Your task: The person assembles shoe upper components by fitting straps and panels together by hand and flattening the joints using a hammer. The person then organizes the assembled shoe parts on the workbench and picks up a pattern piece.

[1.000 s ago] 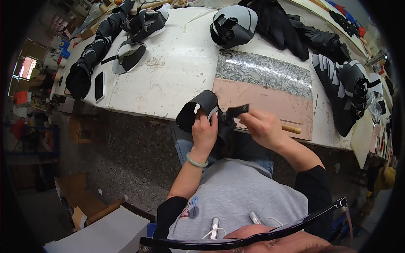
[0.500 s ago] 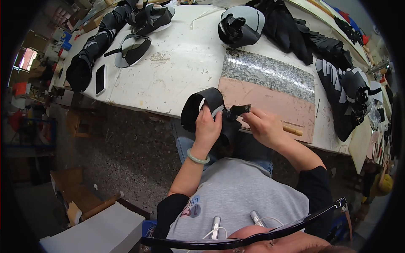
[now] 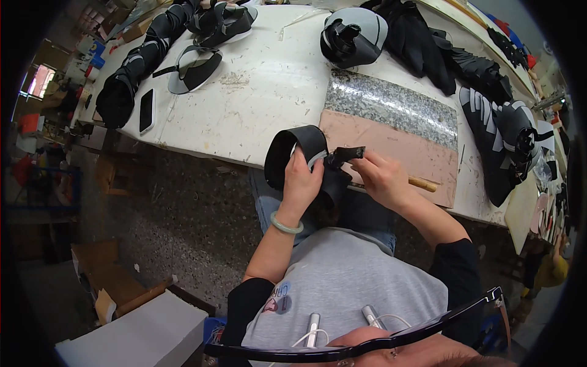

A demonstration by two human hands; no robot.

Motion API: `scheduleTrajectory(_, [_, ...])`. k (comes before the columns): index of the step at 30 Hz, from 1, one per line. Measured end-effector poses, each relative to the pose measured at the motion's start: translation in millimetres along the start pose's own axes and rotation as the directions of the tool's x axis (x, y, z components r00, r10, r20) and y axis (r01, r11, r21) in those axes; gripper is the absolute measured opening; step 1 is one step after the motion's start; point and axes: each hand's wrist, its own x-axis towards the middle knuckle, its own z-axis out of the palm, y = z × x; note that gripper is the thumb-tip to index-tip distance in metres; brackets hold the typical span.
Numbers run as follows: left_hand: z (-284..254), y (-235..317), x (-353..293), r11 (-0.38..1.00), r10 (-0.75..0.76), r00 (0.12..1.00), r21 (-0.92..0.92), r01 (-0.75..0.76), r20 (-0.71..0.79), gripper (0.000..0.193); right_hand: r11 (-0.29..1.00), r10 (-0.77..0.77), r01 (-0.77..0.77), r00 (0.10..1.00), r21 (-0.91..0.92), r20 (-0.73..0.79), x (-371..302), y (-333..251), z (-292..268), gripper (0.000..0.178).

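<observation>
A black curved band piece, which looks like part of a sun visor, hangs at the table's front edge above my lap. My left hand is closed on its near rim, with the fingertips inside the loop by a pale strip. My right hand pinches the short black strap that comes off the piece's right side. A wooden handle shows beyond the right hand, over the pink board; its other end is hidden, so I cannot tell whether the hand touches it.
The pink board and a mottled metal plate lie on the white table. A grey-and-black visor stands behind them. Black pieces line the left side near a phone. More striped pieces lie right. A box stands lower left.
The right hand has lifted the strap's end slightly. Both hands keep their hold, and the view has shifted a little.
</observation>
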Motion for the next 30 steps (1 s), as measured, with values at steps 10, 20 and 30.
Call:
scheduleTrajectory(10, [-9,-12,11,0.998,-0.012,0.999,0.059,0.015,-0.052,0.021,0.993,0.030,-0.004,0.977,0.119,-0.213,24,-1,-11,0.027])
scheduleTrajectory(20, [-14,-4,22,0.967,-0.211,0.975,-0.132,0.219,0.074,0.020,0.999,-0.007,0.011,0.989,0.030,-0.148,33,8,2,0.030])
scheduleTrajectory(30, [-11,-23,28,0.764,-0.354,0.909,-0.492,0.417,0.221,0.014,0.998,0.045,-0.044,0.998,0.036,-0.033,40,12,13,0.033])
